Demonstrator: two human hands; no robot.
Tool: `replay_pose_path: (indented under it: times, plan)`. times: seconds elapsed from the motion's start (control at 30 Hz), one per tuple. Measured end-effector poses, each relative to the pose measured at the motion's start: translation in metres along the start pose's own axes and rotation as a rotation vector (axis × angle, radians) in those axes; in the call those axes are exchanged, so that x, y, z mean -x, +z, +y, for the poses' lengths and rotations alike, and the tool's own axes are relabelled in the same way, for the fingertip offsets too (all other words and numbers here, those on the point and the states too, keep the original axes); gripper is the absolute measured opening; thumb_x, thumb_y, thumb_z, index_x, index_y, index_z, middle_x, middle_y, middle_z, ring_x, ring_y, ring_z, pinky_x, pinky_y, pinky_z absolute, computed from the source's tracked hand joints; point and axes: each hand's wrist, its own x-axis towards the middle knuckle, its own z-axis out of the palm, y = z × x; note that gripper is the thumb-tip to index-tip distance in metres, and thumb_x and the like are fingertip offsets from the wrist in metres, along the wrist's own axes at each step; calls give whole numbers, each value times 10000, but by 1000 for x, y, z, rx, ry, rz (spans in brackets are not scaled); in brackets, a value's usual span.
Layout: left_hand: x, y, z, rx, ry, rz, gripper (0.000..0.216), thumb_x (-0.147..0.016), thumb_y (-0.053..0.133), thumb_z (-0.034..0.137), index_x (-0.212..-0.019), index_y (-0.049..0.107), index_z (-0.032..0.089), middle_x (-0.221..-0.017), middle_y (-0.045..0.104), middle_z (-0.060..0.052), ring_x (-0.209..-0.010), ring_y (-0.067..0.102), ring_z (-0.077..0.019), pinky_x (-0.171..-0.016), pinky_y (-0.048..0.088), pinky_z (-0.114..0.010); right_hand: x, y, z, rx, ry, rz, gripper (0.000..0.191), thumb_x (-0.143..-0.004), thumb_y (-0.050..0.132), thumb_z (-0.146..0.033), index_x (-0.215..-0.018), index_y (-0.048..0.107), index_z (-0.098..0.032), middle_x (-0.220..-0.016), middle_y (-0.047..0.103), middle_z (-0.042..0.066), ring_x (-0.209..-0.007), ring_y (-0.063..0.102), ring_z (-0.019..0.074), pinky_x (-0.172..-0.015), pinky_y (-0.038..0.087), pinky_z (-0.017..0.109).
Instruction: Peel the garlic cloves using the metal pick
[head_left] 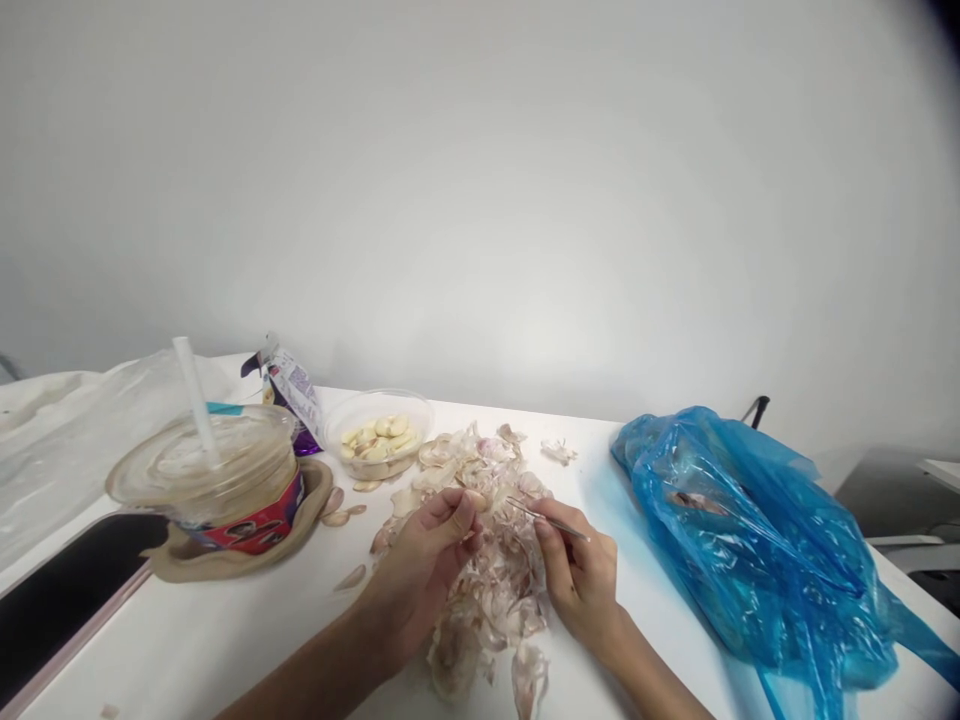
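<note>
My left hand pinches a garlic clove between thumb and fingers, above a heap of papery garlic skins. In my right hand is a thin metal tool, perhaps tweezers; its tip points left, close to the clove. Behind the left hand stands a clear plastic bowl holding several peeled garlic cloves. A few unpeeled cloves lie on the table to the left of the heap.
At the left, a lidded cup with a straw sits in a cardboard carrier beside a dark-screened device. A purple and white wrapper stands behind it. On the right lies a blue plastic bag. A wall closes off the back.
</note>
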Motion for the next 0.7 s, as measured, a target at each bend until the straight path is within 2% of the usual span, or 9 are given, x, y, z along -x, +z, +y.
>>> replay_pose_path:
  times: [0.37, 0.6, 0.7]
  plan:
    - [1, 6, 6, 25, -26, 5, 119, -777, 577, 78, -693, 656, 105, -719, 599, -23, -625, 587, -67, -640, 525, -147, 0, -2, 0, -19, 10, 27, 174, -883, 426, -137, -1015, 534, -175, -750, 682, 41, -509, 631, 111, -468, 500, 183]
    - [-1, 3, -2, 23, -18, -23, 91, -764, 599, 81, -704, 657, 118, -803, 645, -55, -757, 617, -103, -743, 517, -174, -2, -2, 0, -31, -12, 58, 193, -879, 430, -123, -1030, 533, -184, -785, 692, 48, -562, 650, 117, -505, 522, 185]
    - [-1, 1, -4, 25, -18, -37, 91, -763, 603, 85, -696, 652, 124, -809, 647, -52, -742, 611, -99, -720, 521, -176, -3, -3, 0, -41, -24, 71, 194, -881, 429, -129, -1034, 532, -189, -788, 694, 49, -559, 649, 119, -507, 529, 192]
